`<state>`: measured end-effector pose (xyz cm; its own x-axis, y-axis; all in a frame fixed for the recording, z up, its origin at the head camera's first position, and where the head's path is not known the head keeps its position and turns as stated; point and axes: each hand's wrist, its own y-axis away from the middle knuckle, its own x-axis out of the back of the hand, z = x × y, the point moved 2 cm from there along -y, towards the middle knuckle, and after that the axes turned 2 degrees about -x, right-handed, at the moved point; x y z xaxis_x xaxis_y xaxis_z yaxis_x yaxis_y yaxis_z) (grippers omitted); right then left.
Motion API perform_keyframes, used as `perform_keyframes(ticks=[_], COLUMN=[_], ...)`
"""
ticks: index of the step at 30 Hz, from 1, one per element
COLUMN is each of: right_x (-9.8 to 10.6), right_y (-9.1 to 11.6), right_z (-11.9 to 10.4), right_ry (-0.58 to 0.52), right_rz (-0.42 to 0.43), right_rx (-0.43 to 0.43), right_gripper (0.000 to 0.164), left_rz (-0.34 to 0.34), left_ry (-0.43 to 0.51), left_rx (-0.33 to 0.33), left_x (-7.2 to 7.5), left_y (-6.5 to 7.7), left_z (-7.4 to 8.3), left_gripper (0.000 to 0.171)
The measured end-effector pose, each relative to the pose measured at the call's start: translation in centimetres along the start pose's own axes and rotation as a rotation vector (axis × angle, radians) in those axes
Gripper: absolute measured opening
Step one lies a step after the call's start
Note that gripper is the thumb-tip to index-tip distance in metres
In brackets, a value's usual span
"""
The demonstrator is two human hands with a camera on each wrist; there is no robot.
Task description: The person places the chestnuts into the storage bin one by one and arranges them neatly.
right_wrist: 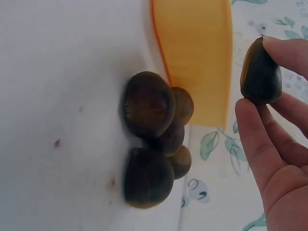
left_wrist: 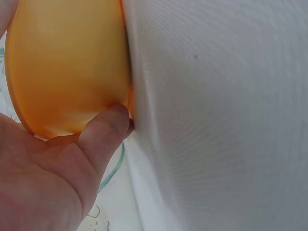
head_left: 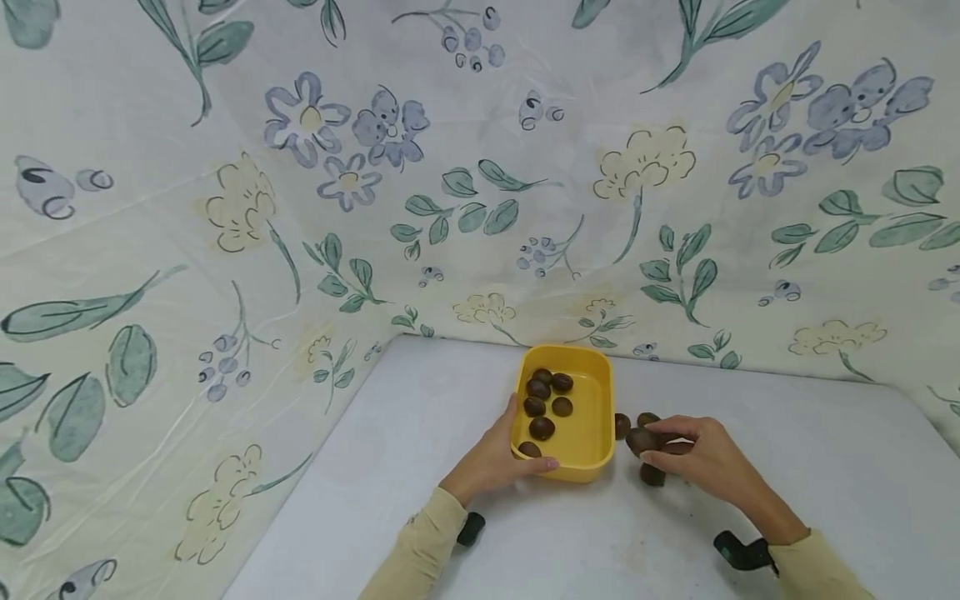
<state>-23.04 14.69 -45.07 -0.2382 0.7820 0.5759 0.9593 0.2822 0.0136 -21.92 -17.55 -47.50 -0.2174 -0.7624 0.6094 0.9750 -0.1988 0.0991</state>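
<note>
A yellow plastic tray (head_left: 594,408) stands on the white table, with several brown chestnuts (head_left: 542,428) lying mostly along its left side. My left hand (head_left: 491,458) grips the tray at its near left corner, thumb against the front wall; the left wrist view shows the hand (left_wrist: 72,163) around the tray's side. Just right of the tray, my right hand (head_left: 712,465) pinches one chestnut (right_wrist: 261,72) between thumb and fingertips, raised above the table. Beneath and beside it are several loose chestnuts (right_wrist: 149,103), partly hidden by the hand in the head view.
The white tabletop (head_left: 420,392) reaches back to a floral cloth (head_left: 465,275) hanging behind and along the left. Dark wrist devices (head_left: 742,552) sit at both sleeves. Small dark specks (right_wrist: 57,143) mark the table near the loose chestnuts.
</note>
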Motion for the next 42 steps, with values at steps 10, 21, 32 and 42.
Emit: perform_keyframes(ticks=[10, 21, 32, 42], right_x=[-0.6, -1.7, -3.2, -4.5], right_y=[-2.0, -4.0, -6.4, -7.8], right_z=[-0.9, -2.2, -3.1, -4.1], right_ry=[0.019, 0.058, 0.054, 0.137], right_rz=[-0.007, -0.013, -0.062, -0.087], right_rx=[0.046, 0.088, 0.116, 0.134], right_gripper=[0.049, 0.049, 0.053, 0.047], left_rz=[-0.004, -0.005, -0.007, -0.007], left_ry=[0.0, 0.016, 0.018, 0.005], left_rx=[-0.003, -0.013, -0.024, -0.019], left_x=[0.0, 0.1, 0.1, 0.2], left_y=[-0.1, -0.1, -0.1, 0.0], left_z=[-0.1, 0.1, -0.2, -0.2], left_gripper=[0.129, 0.128, 0.128, 0.128])
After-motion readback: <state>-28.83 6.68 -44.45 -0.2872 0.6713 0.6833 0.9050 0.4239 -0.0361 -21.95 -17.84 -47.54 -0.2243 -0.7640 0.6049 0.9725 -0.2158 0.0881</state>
